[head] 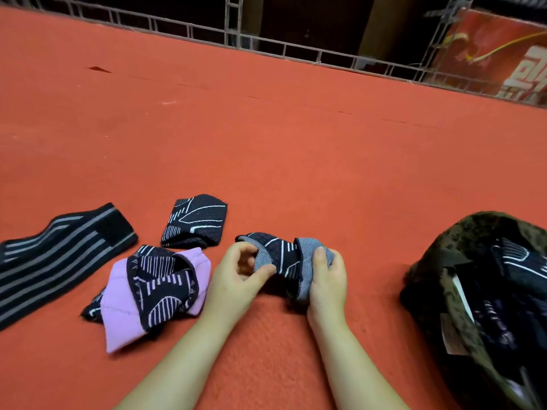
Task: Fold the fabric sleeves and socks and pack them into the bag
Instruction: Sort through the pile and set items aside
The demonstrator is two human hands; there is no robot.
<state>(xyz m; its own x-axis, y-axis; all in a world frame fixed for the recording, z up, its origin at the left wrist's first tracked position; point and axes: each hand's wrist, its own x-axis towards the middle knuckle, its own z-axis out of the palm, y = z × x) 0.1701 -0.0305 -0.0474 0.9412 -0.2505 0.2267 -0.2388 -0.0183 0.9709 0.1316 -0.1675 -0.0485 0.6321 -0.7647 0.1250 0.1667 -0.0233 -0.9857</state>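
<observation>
The fingers of the right hand curl over the grey ribbed cuff of one dark sock, thumb on top and the cuff bunched in the grip. The fingers of the left hand pinch the other grey ribbed edge of the same sock between thumb and curled forefinger. The sock, navy with white lines, stretches between the two hands just above the red carpeted surface, its far end pointing away from the person.

Left of the left hand lie three more pieces. Nearest, touching the left wrist's side, is one purple and navy sock, loosely crumpled with its lilac part spread out. Just beyond it lies one folded navy piece with white lines, lying flat and apart from the hands. Furthest left lies one long striped sleeve, black with grey stripes, stretched out and running off the left edge of the view.

To the right of the right hand, well apart from it, stands one dark furry bag, its mouth open toward the person. Inside it shows at least one navy piece with white lines; how many lie in there cannot be told.

Beyond the red surface runs a metal truss railing, and a red banner hangs at the far right.
</observation>
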